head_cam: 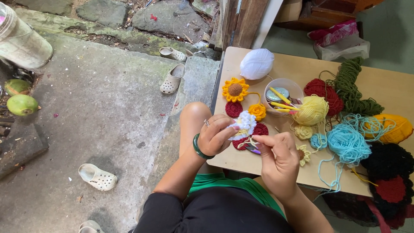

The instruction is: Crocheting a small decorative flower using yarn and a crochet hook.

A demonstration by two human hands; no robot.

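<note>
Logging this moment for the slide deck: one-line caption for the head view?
Left hand holds a white crocheted flower while the right hand works a crochet hook beside yarn balls on a wooden table.

We see the cup (282, 86) on the counter (388, 84), a yarn ball (256, 63) behind it and crocheted flowers (236, 90) to its left. Our left hand (217, 136) holds a flower (245, 124) beside our right hand (278, 157). Shoes (172, 79) lie on the floor to the left.
</note>
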